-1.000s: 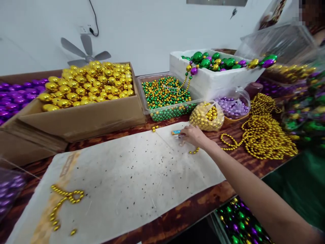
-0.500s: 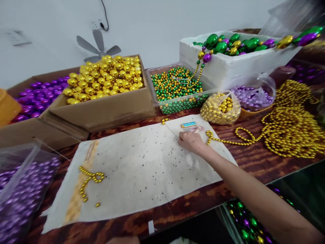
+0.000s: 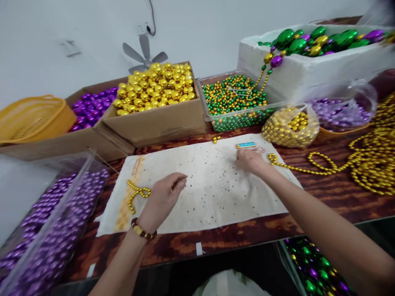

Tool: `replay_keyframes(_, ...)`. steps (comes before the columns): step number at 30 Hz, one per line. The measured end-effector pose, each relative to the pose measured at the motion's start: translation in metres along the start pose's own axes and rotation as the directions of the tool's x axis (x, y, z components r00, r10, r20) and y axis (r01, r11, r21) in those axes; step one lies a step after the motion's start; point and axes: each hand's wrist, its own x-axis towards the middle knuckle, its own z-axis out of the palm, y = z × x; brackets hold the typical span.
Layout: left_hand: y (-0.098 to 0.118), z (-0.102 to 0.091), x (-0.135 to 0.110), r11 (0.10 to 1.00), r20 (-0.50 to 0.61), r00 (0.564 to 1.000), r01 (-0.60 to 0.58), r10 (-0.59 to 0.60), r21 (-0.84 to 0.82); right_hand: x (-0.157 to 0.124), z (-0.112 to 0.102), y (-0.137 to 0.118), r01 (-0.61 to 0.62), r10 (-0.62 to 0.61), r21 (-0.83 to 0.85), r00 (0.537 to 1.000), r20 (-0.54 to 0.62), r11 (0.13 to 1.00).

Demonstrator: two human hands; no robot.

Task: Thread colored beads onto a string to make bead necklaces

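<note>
Left hand (image 3: pixel 163 198), centre-left, fingertips near thumb, hold unclear; right hand (image 3: pixel 250 162), right of centre, blurred, cannot tell. Bracelet (image 3: pixel 142 232) might snag nearby gold strand (image 3: pixel 140 190), scattering beads.

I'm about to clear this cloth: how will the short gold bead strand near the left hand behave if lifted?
The short gold bead strand would likely sag limply, since it curls into a loop on the cloth. Its shiny, rounded surface may feel slippery.
</note>
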Motion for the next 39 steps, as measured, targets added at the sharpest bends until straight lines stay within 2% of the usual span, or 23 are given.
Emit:
replay_keyframes(4, 0.0, -0.027, -0.009, 0.999, -0.246, 0.968, 0.038, -0.044, -0.03, -0.03, -0.011, 0.025, 0.076, -0.072, 0.115, 0.997, -0.043, 0.99)
replay_keyframes(6, 0.009, -0.027, -0.015, 0.999, -0.317, 0.948, -0.028, 0.032, 0.017, -0.052, -0.014, 0.025, 0.192, -0.186, 0.232, 0.981, -0.047, 0.954)
replay_keyframes(7, 0.015, -0.024, -0.017, 0.995, -0.32, 0.942, -0.088, 0.099, 0.051, -0.063, -0.015, 0.018, 0.277, -0.281, 0.333, 0.959, -0.039, 0.901)
replay_keyframes(9, 0.03, -0.013, -0.021, 0.966, -0.236, 0.938, -0.24, 0.255, 0.091, -0.084, -0.017, -0.006, 0.406, -0.466, 0.51, 0.885, -0.012, 0.758)
replay_keyframes(11, 0.042, -0.001, -0.025, 0.935, -0.071, 0.934, -0.346, 0.351, 0.076, -0.098, -0.019, -0.039, 0.483, -0.579, 0.599, 0.814, -0.039, 0.639)
replay_keyframes(13, 0.047, 0.006, -0.031, 0.94, 0.046, 0.941, -0.337, 0.335, 0.058, -0.103, -0.021, -0.069, 0.535, -0.627, 0.624, 0.774, -0.09, 0.57)
replay_keyframes(16, 0.031, 0.002, -0.04, 0.971, 0.071, 0.97, -0.235, 0.231, 0.05, -0.098, -0.016, -0.097, 0.559, -0.674, 0.653, 0.732, -0.099, 0.511)
replay_keyframes(18, 0.01, -0.007, -0.045, 0.986, 0.014, 0.987, -0.163, 0.163, 0.041, -0.093, -0.006, -0.108, 0.544, -0.641, 0.629, 0.762, -0.093, 0.555)
replay_keyframes(20, -0.013, -0.015, -0.048, 1.0, -0.128, 0.991, -0.023, 0.025, 0.018, -0.092, 0.01, -0.119, 0.505, -0.554, 0.552, 0.827, -0.092, 0.663)
replay_keyframes(22, -0.031, -0.018, -0.051, 0.985, -0.291, 0.942, 0.146, -0.167, -0.09, -0.095, 0.031, -0.133, 0.465, -0.488, 0.462, 0.869, -0.078, 0.755)
replay_keyframes(24, -0.041, -0.016, -0.054, 0.933, -0.363, 0.874, 0.228, -0.323, -0.279, -0.103, 0.052, -0.151, 0.451, -0.467, 0.395, 0.882, -0.06, 0.8)
replay_keyframes(28, -0.044, -0.004, -0.062, 0.806, -0.379, 0.801, 0.203, -0.463, -0.557, -0.114, 0.084, -0.18, 0.399, -0.395, 0.257, 0.916, -0.072, 0.88)
replay_keyframes(32, -0.049, -0.004, -0.075, 0.688, -0.418, 0.714, 0.122, -0.561, -0.715, -0.115, 0.097, -0.193, 0.385, -0.376, 0.204, 0.923, -0.083, 0.9)
replay_keyframes(36, -0.063, -0.02, -0.088, 0.65, -0.484, 0.651, 0.018, -0.585, -0.76, -0.114, 0.1, -0.195, 0.376, -0.363, 0.258, 0.927, -0.1, 0.89)
replay_keyframes(39, -0.068, -0.03, -0.096, 0.656, -0.508, 0.636, -0.003, -0.581, -0.754, -0.111, 0.094, -0.176, 0.363, -0.347, 0.358, 0.931, -0.11, 0.86)
